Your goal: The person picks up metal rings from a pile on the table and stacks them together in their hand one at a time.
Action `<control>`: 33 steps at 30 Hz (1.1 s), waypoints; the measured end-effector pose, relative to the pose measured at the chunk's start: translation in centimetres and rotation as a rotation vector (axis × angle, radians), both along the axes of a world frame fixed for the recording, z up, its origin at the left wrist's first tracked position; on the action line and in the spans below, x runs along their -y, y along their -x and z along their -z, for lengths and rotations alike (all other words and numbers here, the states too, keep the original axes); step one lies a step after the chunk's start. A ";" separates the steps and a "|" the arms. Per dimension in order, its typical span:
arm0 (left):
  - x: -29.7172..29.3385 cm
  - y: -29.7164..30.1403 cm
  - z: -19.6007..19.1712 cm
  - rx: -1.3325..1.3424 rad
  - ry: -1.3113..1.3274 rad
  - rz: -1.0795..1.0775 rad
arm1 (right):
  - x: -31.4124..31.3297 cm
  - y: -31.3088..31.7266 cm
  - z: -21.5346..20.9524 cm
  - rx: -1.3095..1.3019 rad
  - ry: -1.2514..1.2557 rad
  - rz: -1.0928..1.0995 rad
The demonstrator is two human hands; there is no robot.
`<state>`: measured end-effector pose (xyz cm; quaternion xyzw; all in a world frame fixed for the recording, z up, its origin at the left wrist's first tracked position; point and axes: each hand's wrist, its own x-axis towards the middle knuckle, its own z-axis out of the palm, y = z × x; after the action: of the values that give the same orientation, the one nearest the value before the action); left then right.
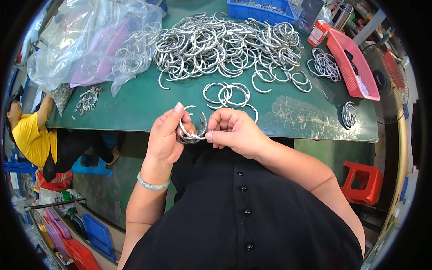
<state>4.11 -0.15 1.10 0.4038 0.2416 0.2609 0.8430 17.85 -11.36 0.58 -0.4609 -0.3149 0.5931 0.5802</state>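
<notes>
Several silvery open metal rings (194, 137) are bunched in my left hand (163, 137), its thumb pointing up and its fingers curled round them. At the right side of this bunch, my right hand (237, 131) pinches with thumb and forefinger at a ring's end; the exact spot is partly hidden by the fingertips. Both hands are at the near edge of the green table (310, 121). Just beyond them lie a few loose, overlapping rings (234, 95). A large heap of the same rings (216, 47) covers the table's far middle.
Clear plastic bags (58, 49) and small metal parts (88, 99) lie at left, near a co-worker in a yellow shirt (30, 135). A blue tray (261, 12) stands at the back. To the right are ring bundles (324, 65), a pink basket (346, 58), a fan (382, 83) and a red stool (362, 184).
</notes>
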 end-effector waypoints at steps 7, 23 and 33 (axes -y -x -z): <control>-0.4 -0.2 0.0 -0.042 0.158 0.017 | -0.2 -0.2 -0.1 -0.069 0.049 -0.013; -0.9 -0.3 0.2 -0.056 0.250 0.017 | -0.4 -0.3 -0.2 -0.106 0.066 -0.020; -1.1 0.0 0.6 -0.030 0.299 0.005 | -0.2 -0.1 -0.3 -0.088 0.032 -0.027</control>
<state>4.12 0.94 0.51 0.2784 0.2893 0.2139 0.8905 17.95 -11.20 0.90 -0.4395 -0.2857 0.6254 0.5779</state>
